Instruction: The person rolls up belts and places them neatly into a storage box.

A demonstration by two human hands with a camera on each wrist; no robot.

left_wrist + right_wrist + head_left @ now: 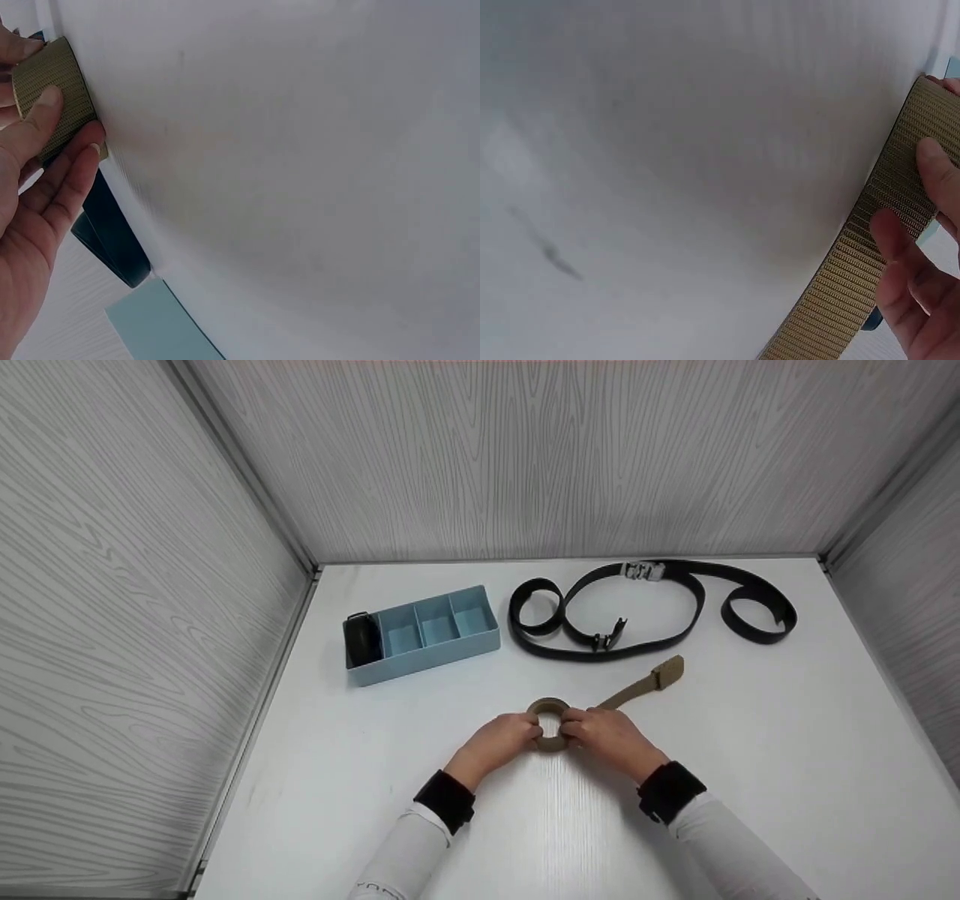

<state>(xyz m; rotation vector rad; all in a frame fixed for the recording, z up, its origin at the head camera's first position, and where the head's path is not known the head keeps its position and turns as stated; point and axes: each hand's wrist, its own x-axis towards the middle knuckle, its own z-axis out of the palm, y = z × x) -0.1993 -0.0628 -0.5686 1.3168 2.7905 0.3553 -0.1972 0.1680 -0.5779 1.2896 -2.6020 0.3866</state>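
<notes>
Both hands pinch the coiled part of a tan webbing belt [549, 725] from either side, left hand [504, 739] and right hand [609, 737] with fingers curled around the roll, standing it on edge on the white table [750, 750] near the front middle. Its loose tail runs off to the right and back. Further back lies a black belt [645, 611] in loops, and to the left a blue divided tray [424, 634] with a rolled black belt [362, 640] in its end compartment.

Left hand [504, 737] and right hand [606, 735] close together, fingers curled in a pinching grip, forearms angled inward
</notes>
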